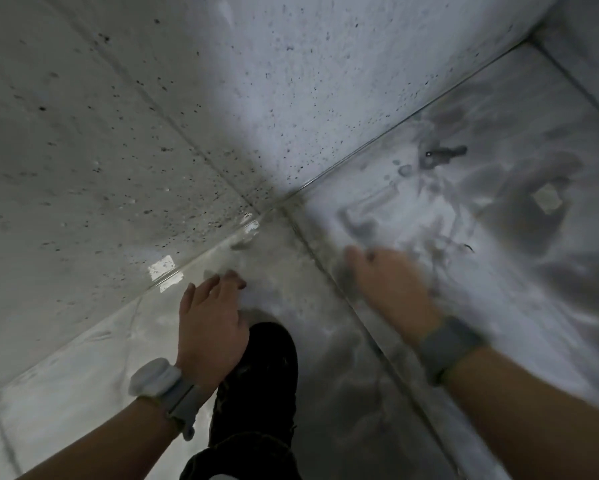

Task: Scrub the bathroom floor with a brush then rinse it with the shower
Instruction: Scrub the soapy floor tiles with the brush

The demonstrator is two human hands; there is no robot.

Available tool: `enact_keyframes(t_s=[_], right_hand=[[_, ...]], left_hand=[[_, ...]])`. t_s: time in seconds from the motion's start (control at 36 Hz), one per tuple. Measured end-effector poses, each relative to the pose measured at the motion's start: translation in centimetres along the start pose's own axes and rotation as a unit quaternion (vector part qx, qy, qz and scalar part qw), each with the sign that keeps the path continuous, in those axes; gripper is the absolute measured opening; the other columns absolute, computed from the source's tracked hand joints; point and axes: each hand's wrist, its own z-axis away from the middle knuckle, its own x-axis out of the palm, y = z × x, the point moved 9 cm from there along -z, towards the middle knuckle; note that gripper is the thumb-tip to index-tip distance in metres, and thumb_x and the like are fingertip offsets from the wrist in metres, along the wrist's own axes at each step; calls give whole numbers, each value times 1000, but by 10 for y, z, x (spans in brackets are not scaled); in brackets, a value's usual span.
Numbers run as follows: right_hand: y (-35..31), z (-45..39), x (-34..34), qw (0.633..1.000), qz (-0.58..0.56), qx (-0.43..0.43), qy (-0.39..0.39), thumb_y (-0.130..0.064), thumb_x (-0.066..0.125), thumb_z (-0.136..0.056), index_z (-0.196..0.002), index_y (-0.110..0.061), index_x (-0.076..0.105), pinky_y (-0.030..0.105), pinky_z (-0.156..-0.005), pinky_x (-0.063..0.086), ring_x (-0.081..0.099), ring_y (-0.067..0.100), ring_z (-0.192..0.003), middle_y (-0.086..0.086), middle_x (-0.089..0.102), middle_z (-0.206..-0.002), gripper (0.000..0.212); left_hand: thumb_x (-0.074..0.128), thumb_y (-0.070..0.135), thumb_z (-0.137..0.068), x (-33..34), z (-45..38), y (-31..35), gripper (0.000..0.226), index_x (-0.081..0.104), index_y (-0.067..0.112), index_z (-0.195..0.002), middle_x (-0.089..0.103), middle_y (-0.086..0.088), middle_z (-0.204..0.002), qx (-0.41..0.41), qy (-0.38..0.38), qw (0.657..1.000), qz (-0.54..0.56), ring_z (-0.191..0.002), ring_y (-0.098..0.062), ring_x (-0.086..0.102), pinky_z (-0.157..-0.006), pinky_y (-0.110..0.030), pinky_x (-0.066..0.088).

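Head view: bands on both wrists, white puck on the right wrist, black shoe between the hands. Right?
Not quite. In the head view the white puck sits on the band at the left hand, not the right. The right hand wears a plain grey band. The black shoe is between the hands, as you said.

wall (124, 109): pale speckled tiles | corner (547, 32): dim | light: cool

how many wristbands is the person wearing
2: a grey wristband with a white puck on the left wrist, and a plain grey wristband on the blurred right wrist. None seem hidden.
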Motion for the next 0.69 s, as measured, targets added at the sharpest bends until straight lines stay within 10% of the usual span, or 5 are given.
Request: enact_keyframes(t_s=[0.14,0.33,0.56,0.69], right_hand=[[-7,6,30,996,15,-59,-59,-61,41,-100,-87,-14,63,38,-74,47,64,33,-91,11,66,-89,53],[106,-69,-84,971,-140,170,87,-72,40,-79,-90,-7,70,54,-90,55,67,41,-91,20,72,-95,72],[21,36,24,998,-7,-17,-52,-62,45,-98,-80,-13,63,36,-73,47,63,31,-87,7,62,-81,56],[124,-32,-59,988,-78,126,48,-82,39,-87,-75,-9,66,47,-78,55,66,42,-85,19,68,-83,79]], left_hand=[[67,11,-71,9,3,-3,47,63,20,-117,69,-1,-115,-15,-4,1000,1,-118,-33,59,-107,-57,40],[60,7,-76,4,5,15,49,63,20,-123,66,-5,-129,15,1,1000,7,-127,-34,55,-114,-56,35],[43,15,-78,17,-3,60,57,53,20,-135,64,2,-133,106,-26,994,-18,-136,-25,48,-121,-50,25],[42,13,-80,19,-4,60,53,54,20,-131,65,0,-130,86,-38,995,-24,-135,-26,49,-122,-50,22]])
